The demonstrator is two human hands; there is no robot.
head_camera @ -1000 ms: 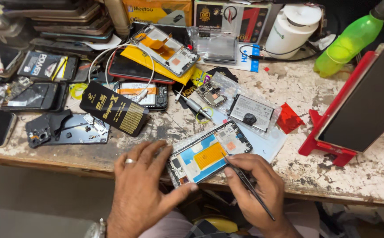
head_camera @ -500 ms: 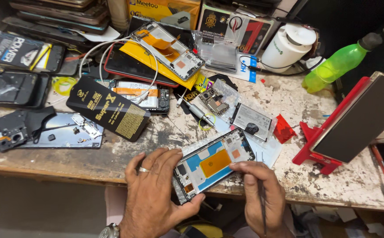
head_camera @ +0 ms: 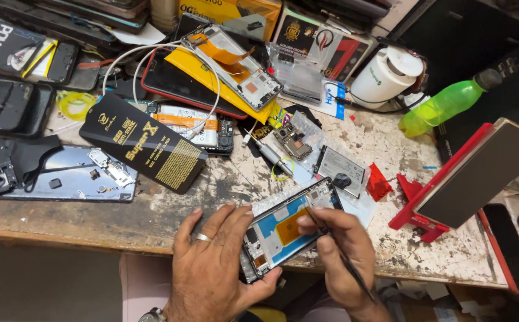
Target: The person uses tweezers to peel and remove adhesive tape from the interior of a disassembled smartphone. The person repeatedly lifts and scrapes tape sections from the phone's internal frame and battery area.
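Left hand (head_camera: 211, 268): palm down, fingers curled round the opened phone's (head_camera: 286, 229) left edge, thumb clamped underneath.
Right hand (head_camera: 343, 250): knuckles up, fingertips pinching thin tweezers (head_camera: 346, 262), tips on the frame.
Phone: six o'clock, at the workbench's (head_camera: 152, 209) front edge.

Opened phone frame (head_camera: 288, 229) in left hand (head_camera: 214, 268), thin tool (head_camera: 343, 257) in right hand (head_camera: 341, 250), above cluttered workbench (head_camera: 152, 209).

Bright, even light falls on the worktop (head_camera: 152, 209) from above, with soft, short shadows beneath the clutter. A glossy black card (head_camera: 146, 149) and the green bottle (head_camera: 444, 107) carry mild glare. Focus is sharp mid-frame; the far corners darken and perhaps bend slightly, and the space below the worktop is dim
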